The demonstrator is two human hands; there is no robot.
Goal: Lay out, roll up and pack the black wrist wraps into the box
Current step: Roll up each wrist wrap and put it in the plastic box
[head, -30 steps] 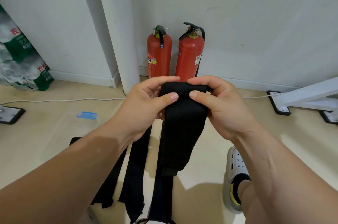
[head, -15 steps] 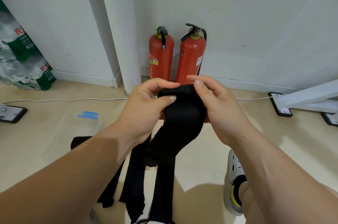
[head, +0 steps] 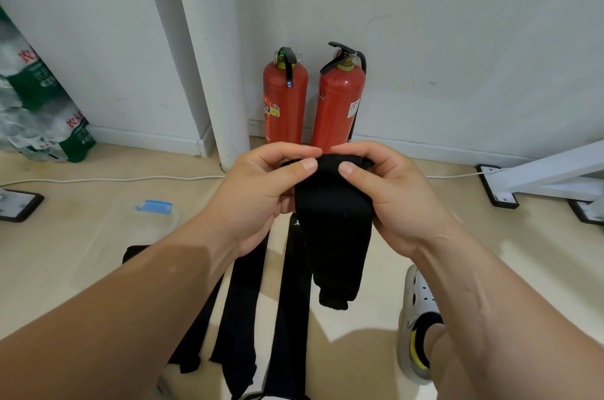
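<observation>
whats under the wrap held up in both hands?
Below the held wrap, pinched by the left hand and right hand, more black wraps lie in strips on the beige floor. Their far ends are covered by the held wrap and left hand.

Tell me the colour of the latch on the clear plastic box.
Light blue; the small plastic latch shows best in the head view.

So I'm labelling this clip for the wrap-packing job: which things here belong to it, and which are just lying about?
Job: wrist wrap pinched by left hand and right hand; wrist wraps on the floor; clear box with blue clip.
Lying about: two red fire extinguishers; shrink-wrapped bottle packs; white cable; white stand.
</observation>
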